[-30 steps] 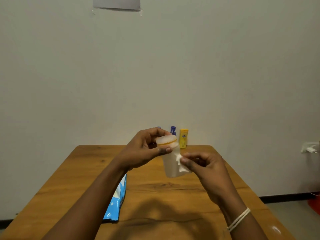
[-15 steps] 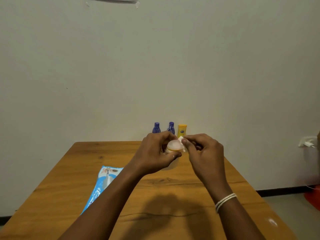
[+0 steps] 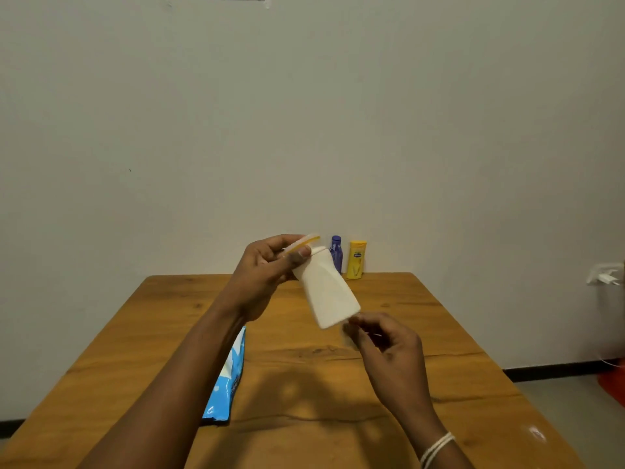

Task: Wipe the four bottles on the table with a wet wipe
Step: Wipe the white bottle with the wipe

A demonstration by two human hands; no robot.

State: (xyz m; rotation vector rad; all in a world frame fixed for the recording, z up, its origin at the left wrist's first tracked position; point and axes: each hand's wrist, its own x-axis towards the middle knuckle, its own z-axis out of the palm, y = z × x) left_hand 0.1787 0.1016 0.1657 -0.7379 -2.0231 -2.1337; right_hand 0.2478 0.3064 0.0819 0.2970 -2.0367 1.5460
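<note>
I have the white bottle up in the air above the wooden table, clear of its surface. My left hand is closed around its cap end, thumb pressed across the neck, with the yellow-ringed cap poking out above my fingers. The bottle's long axis is tilted: the cap points toward about eleven o'clock and the flat base toward about five o'clock, so the base hangs lower and nearer to me.

My right hand sits just below the base, at about five o'clock from the bottle, fingers curled loosely inward with the tips near the bottom edge. It is blurred, and I cannot tell whether a wipe is pinched in it or whether the fingertips touch the bottle. A white band circles that wrist.

At the far edge of the table, against the wall, a blue bottle stands upright, partly hidden behind the white bottle's shoulder, and a yellow bottle stands upright just beside it at three o'clock. Both are well apart from my hands.

A blue wipes packet lies flat on the table at about seven o'clock from the bottle, half covered by my left forearm. A wall socket with a plug shows at the right edge.
</note>
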